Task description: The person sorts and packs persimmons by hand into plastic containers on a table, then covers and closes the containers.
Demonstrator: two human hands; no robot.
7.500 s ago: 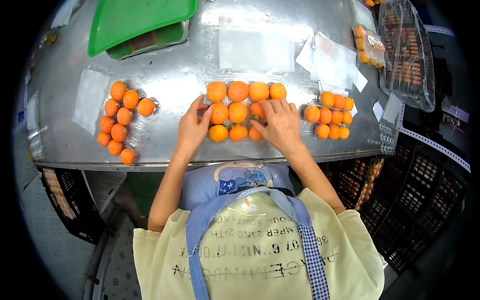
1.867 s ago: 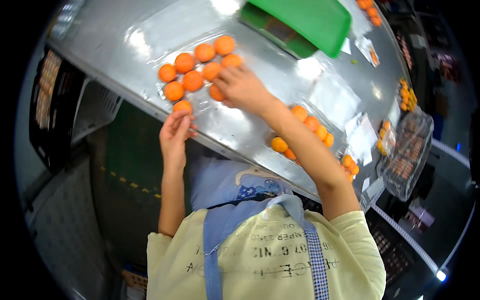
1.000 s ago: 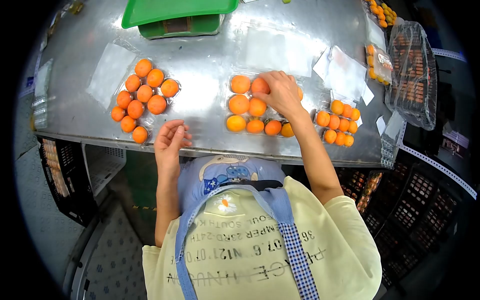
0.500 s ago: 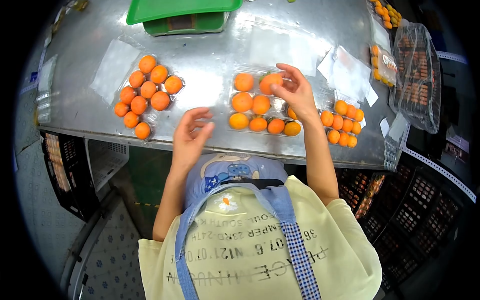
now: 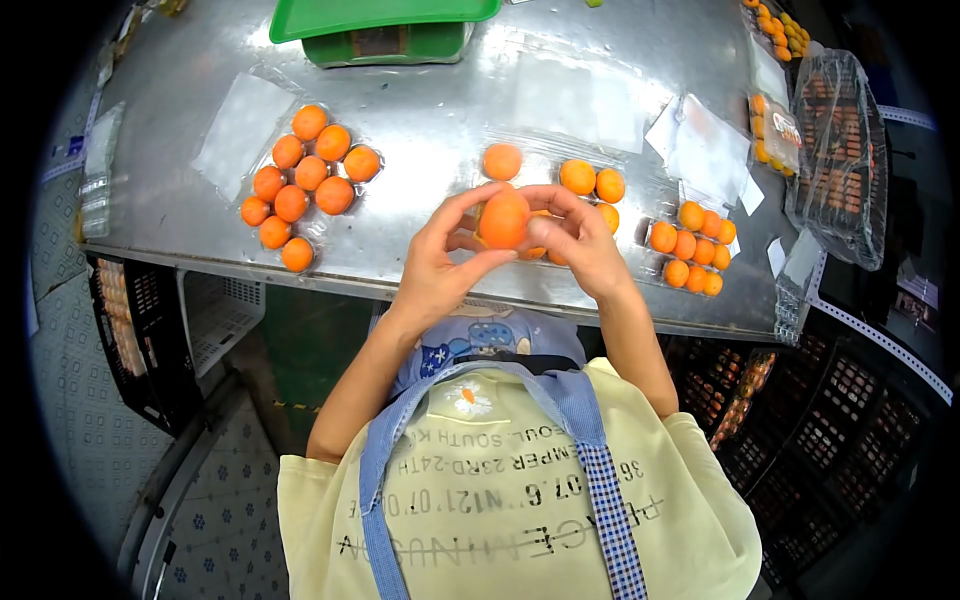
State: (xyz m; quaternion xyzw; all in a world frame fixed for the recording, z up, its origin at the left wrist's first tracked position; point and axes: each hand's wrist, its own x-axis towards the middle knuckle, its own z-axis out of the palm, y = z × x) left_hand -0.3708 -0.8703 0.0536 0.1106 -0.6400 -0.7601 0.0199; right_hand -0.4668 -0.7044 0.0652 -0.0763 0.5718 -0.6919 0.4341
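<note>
An orange is held up between my two hands, above the middle clear plastic tray. My left hand curls around its left side, fingers behind and thumb below. From the other side, my right hand has its index finger and thumb against the fruit. Beyond the hands, a single orange sits at the tray's far left, and several more, including one orange, lie to the right. The hands cover much of the tray's near part.
Left of my hands is a clear tray of oranges; a smaller fruit pack lies right. A green tray rests at the back of the metal table. White sheets lie rear right. Black crates stand below.
My right hand has brought the orange toward me and to the left. My left hand has risen from the table's near edge and moved right to meet it.
</note>
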